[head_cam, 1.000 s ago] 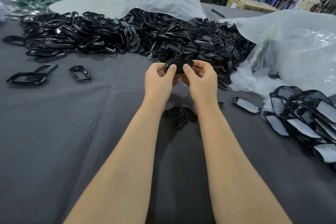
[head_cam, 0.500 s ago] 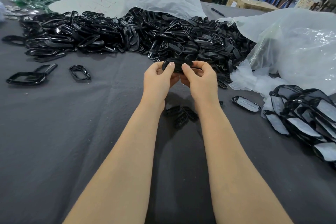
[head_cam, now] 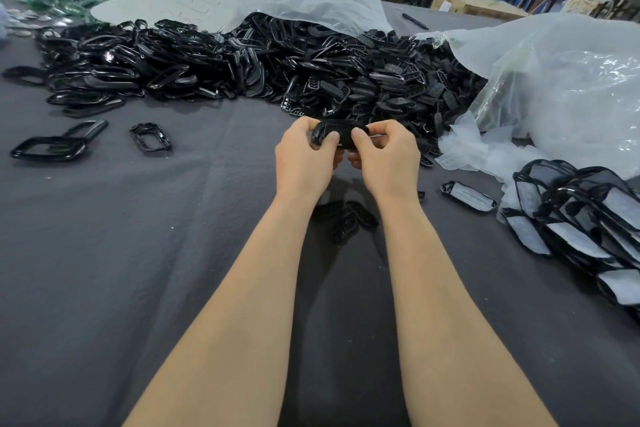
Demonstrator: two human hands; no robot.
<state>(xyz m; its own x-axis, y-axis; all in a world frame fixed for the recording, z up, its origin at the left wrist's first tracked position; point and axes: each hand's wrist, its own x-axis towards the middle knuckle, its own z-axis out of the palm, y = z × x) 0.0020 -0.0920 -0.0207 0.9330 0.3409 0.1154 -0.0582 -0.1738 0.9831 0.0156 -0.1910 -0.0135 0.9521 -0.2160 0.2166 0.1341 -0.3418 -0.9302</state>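
Both my hands hold one small black plastic part (head_cam: 341,135) above the grey cloth, just in front of the big pile. My left hand (head_cam: 304,156) grips its left end with thumb on top and fingers curled under. My right hand (head_cam: 386,158) pinches its right end the same way. The underside of the part is hidden by my fingers. Three similar black vented pieces (head_cam: 346,218) lie on the cloth below my wrists.
A large heap of black plastic frames and inserts (head_cam: 242,66) spreads across the back. White plastic bags (head_cam: 554,87) lie right and behind. Finished parts with white film (head_cam: 588,218) are stacked at the right. Two loose frames (head_cam: 48,147) (head_cam: 150,137) lie left. Grey cloth (head_cam: 138,270) covers the table.
My hands stay in the same spot; the fingers have shifted slightly on the black part, with the thumbs pressing closer to its middle.
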